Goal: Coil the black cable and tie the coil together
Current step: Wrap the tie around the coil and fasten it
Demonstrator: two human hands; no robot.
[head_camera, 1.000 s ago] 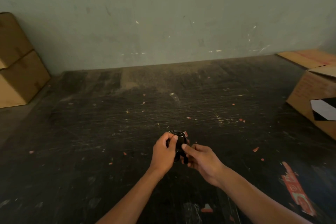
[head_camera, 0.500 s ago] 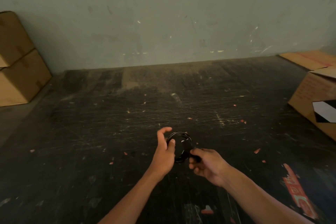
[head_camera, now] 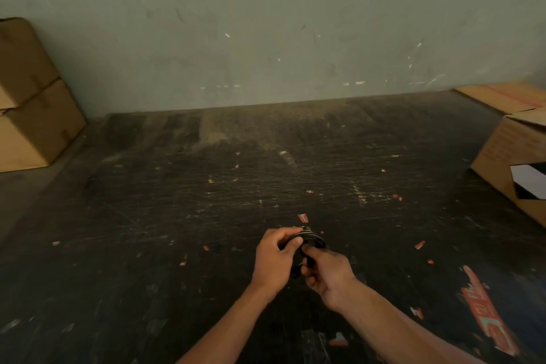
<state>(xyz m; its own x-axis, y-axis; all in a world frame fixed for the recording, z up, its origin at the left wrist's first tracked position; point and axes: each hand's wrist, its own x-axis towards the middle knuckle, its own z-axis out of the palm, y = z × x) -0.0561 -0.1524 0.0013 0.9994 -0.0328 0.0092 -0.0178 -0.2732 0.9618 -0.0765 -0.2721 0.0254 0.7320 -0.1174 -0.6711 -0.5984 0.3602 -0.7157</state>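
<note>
The black cable (head_camera: 313,238) is wound into a small tight coil, held above the dark table between both hands. My left hand (head_camera: 273,260) wraps over the coil's left side, thumb and fingers closed on it. My right hand (head_camera: 326,273) grips the coil's lower right part, with its thumb pressed on the loops. Much of the coil is hidden by the fingers, and I cannot see a loose end or a tie.
The scratched dark table (head_camera: 206,216) carries small red paper scraps and a red label (head_camera: 487,310) at the near right. Stacked cardboard boxes (head_camera: 29,103) stand at the far left. An open cardboard box (head_camera: 514,156) sits at the right edge. A grey wall closes the back.
Half a second ago my left hand was open beside the coil, which hung as a visible ring. Now that hand has closed over it and both hands squeeze the coil together.
</note>
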